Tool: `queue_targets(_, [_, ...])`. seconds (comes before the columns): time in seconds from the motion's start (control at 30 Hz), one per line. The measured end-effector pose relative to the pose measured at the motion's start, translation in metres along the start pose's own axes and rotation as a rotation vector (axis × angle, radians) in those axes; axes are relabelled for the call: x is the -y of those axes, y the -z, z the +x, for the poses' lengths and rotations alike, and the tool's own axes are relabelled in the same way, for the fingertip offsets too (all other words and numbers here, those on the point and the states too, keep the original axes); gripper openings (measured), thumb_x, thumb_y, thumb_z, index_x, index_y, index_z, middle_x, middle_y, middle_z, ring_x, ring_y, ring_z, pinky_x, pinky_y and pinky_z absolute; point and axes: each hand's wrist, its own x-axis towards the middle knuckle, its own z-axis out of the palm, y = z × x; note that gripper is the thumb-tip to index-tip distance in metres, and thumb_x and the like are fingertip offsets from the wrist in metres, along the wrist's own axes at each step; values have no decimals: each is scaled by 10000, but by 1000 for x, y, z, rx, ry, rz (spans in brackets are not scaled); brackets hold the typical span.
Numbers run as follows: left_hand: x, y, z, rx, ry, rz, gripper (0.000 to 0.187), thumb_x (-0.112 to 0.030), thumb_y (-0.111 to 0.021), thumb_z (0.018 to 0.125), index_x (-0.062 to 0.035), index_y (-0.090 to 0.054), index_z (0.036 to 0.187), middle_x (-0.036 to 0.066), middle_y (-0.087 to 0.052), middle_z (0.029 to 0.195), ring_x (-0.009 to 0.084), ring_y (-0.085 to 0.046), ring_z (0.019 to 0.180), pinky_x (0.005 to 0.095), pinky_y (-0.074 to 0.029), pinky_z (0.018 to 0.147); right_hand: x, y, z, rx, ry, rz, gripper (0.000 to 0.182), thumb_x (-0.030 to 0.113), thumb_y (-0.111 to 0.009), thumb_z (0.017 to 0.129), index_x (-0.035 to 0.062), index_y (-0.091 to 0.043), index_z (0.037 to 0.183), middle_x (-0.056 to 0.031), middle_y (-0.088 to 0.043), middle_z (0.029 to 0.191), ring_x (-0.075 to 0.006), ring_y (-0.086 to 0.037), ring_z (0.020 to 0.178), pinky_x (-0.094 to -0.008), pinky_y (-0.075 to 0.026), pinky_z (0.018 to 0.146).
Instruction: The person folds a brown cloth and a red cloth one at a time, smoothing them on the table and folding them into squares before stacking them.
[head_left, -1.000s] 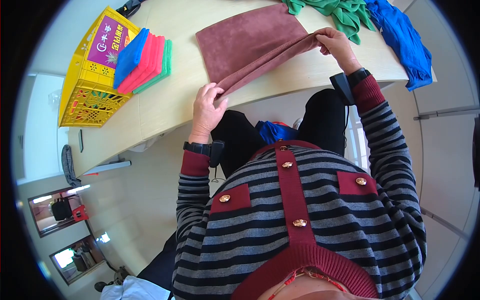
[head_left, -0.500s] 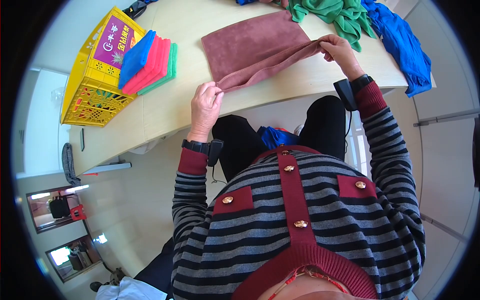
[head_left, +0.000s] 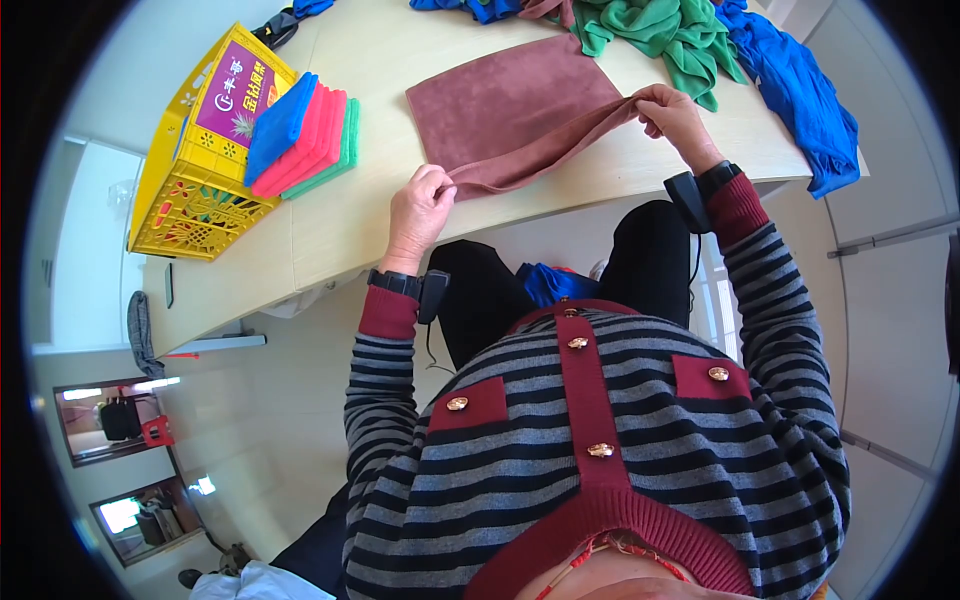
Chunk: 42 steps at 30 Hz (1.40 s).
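A brownish-pink towel [head_left: 510,105] lies spread on the table in front of me. Its near edge is lifted and folded over a little, sagging between my two hands. My left hand [head_left: 420,212] pinches the near left corner of this edge. At the right end, my right hand [head_left: 676,122] grips the other corner between thumb and fingers. Both wrists wear a dark strap with a small black box. The towel's far part rests flat on the tabletop.
On the left stands a yellow plastic crate [head_left: 205,210] beside a stack of folded blue, pink and green towels [head_left: 308,140]. Crumpled green cloth [head_left: 655,40] and blue cloth [head_left: 800,100] lie at the back right. The pale table [head_left: 345,225] ends close to my knees.
The towel's near edge sags more between my hands. My left hand has shifted slightly right, and my right hand slightly left. The camera view has tilted a little.
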Motion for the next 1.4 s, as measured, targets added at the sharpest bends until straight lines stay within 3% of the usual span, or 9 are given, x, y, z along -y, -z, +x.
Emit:
queue_targets(0.43, [11,54,30,-101,83,-335,155,-23,-723,859,-13,-578,806,9,-578,808,70,-536,700,234,-458,637,20,22,2,-44,129,-80,152,121,-610,948,20,-692,1026,9,-637,763,-65,-585,631,-220,-492,587])
queue_targets(0.57, [-1,113,64,-136,13,-441,153,-22,-713,878,-35,-576,813,-18,-566,861,54,-527,745,214,-448,675,79,38,11,-58,406,-235,157,136,-623,975,38,-692,1076,37,-623,801,-35,-571,688,-191,-463,598])
queue_targets(0.63, [-22,145,81,-165,13,-562,159,-33,-701,892,-55,-564,813,-31,-550,897,37,-498,757,197,-425,710,109,49,17,-115,788,-296,164,145,-635,975,31,-687,1081,37,-626,843,-51,-579,780,-207,-480,675])
queue_targets(0.8, [-78,206,104,-358,-59,-538,144,-57,-686,911,-65,-573,822,-54,-544,878,15,-466,750,183,-399,724,200,57,-7,-251,809,-396,80,45,-634,935,2,-677,987,3,-647,883,-94,-584,816,-245,-494,738])
queue_targets(0.93, [-70,222,108,-340,-99,-539,115,-72,-676,920,-61,-586,849,-60,-562,862,12,-485,766,179,-397,730,211,58,0,-37,619,-57,78,62,-635,941,13,-679,983,1,-642,878,-95,-576,823,-250,-483,748])
queue_targets(1.03, [-65,221,107,-307,-112,-511,87,-85,-665,930,-52,-603,878,-61,-580,852,14,-505,782,179,-403,729,200,52,44,602,1279,325,81,78,-637,941,23,-681,980,-7,-638,857,-92,-577,799,-268,-489,715])
queue_targets(1.17, [-74,209,104,-299,30,-459,84,-116,-631,956,-43,-622,916,-52,-606,847,18,-529,795,188,-415,720,177,61,60,147,776,-343,157,131,-648,968,23,-685,1076,18,-634,887,-66,-586,844,-242,-497,742])
queue_targets(1.3, [-37,210,137,-29,195,-174,85,-122,-612,962,-40,-632,955,-27,-621,842,47,-548,784,230,-444,710,169,51,105,59,746,-509,131,100,-664,945,34,-685,1057,-9,-657,934,-85,-605,862,-274,-506,741])
queue_targets(1.4, [-16,217,173,-150,-40,73,82,-112,-612,951,-41,-629,987,39,-628,865,133,-600,800,296,-480,737,200,41,100,-61,702,-434,109,83,-646,930,21,-679,1013,-18,-644,868,-94,-593,802,-281,-503,700])
